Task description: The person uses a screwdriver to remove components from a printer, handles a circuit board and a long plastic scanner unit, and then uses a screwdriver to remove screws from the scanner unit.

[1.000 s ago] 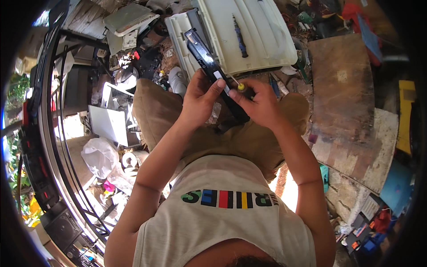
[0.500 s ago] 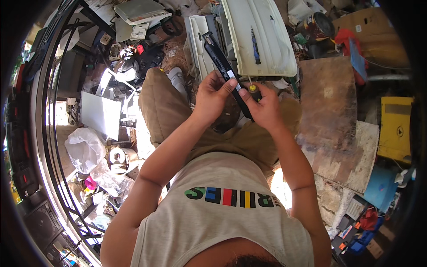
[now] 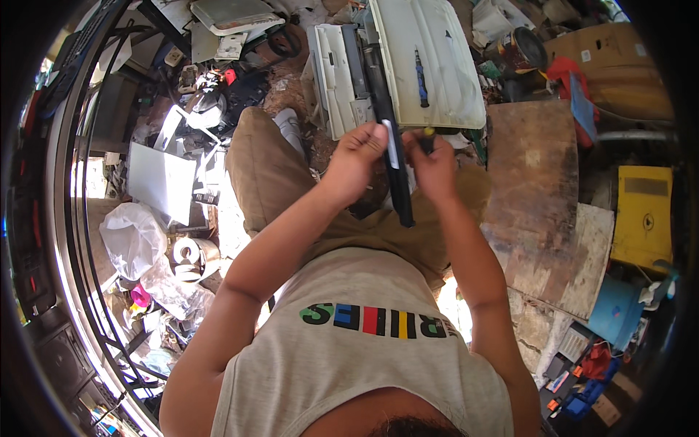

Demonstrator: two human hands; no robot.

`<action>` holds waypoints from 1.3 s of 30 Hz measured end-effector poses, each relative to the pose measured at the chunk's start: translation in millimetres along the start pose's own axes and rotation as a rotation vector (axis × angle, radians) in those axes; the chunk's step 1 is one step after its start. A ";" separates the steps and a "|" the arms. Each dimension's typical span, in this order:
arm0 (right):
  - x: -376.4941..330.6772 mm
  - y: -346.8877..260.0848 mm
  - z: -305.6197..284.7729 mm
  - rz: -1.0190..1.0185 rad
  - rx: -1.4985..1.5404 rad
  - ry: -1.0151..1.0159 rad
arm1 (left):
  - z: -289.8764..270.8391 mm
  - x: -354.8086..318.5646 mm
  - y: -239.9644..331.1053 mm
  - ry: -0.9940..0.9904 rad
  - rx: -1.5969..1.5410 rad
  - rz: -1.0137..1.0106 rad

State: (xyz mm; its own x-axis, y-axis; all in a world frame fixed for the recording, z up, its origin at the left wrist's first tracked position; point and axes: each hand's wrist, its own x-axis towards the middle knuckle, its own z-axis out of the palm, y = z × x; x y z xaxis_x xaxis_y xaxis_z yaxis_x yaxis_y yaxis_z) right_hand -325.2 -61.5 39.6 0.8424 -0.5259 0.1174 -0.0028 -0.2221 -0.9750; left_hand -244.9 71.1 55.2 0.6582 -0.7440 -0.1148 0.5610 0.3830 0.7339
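Observation:
A long, narrow black plastic part [image 3: 398, 191] with a white label is pinched between the thumb and fingers of my left hand [image 3: 354, 162]. It stands nearly upright in the picture, its lower end above my lap. Just right of it, my right hand [image 3: 434, 171] is closed on a screwdriver [image 3: 428, 133] with a yellow and black handle, mostly covered by the fingers. The right fingertips are close beside the black part; whether they touch it I cannot tell. Beyond my hands, a blue precision screwdriver [image 3: 421, 81] lies on a cream plastic panel [image 3: 453, 98].
White and grey casings [image 3: 335, 80] stand left of the panel. To my right are a worn wooden board [image 3: 531, 164], a yellow case [image 3: 642, 215] and a blue container [image 3: 615, 309]. Clear plastic bags [image 3: 132, 240], a white sheet [image 3: 162, 182] and a metal frame [image 3: 69, 182] are at left.
The black part has turned more upright, its lower end moving toward me. My right hand has shifted slightly away from it, and the screwdriver has tilted, its shaft no longer showing clearly.

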 end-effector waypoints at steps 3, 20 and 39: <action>6.1 -2.2 -6.1 0.042 -0.071 0.113 | 7.6 4.0 5.9 0.054 -0.004 0.039; -30.5 -37.0 -31.6 0.288 0.051 -0.110 | -29.2 34.9 -2.7 0.121 -0.135 0.064; -14.4 -108.9 -43.3 -0.323 -0.870 -0.291 | -23.6 41.2 -4.0 0.303 -0.058 0.175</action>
State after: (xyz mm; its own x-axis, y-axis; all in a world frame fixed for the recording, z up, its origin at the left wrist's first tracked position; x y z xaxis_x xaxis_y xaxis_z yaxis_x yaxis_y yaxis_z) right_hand -360.4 -65.3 152.3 0.9725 -0.1352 0.1897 -0.0467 -0.9110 -0.4097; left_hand -208.2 51.9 31.8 0.8608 -0.4718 -0.1907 0.4487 0.5270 0.7218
